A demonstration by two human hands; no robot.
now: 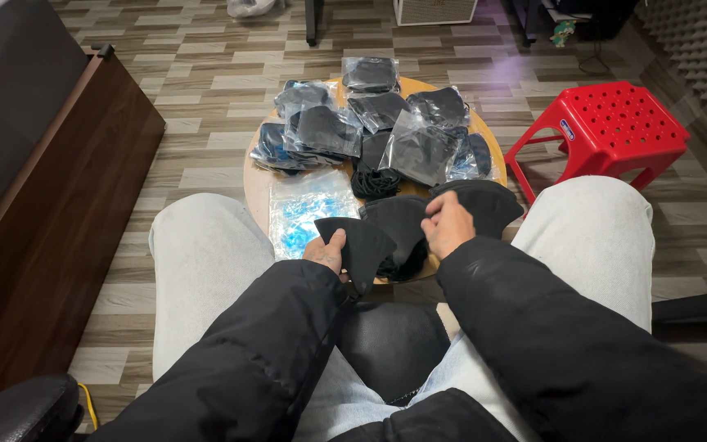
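Seated with knees apart, the person pinches a folded black fabric face mask (363,245) in the left hand (326,250), while the right hand (447,223) is closed around a fanned bunch of black masks (460,209), both just over the near edge of a small round wooden table (252,187). On it lie an empty clear plastic bag (308,209) and, farther back, clear bags of black masks (370,123); a red perforated plastic stool (607,127) stands beside it.

Head camera looks steeply down, close over the lap.

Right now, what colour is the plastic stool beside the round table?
Red. The plastic stool with its perforated seat shows clearly in the head view, right of the round table.
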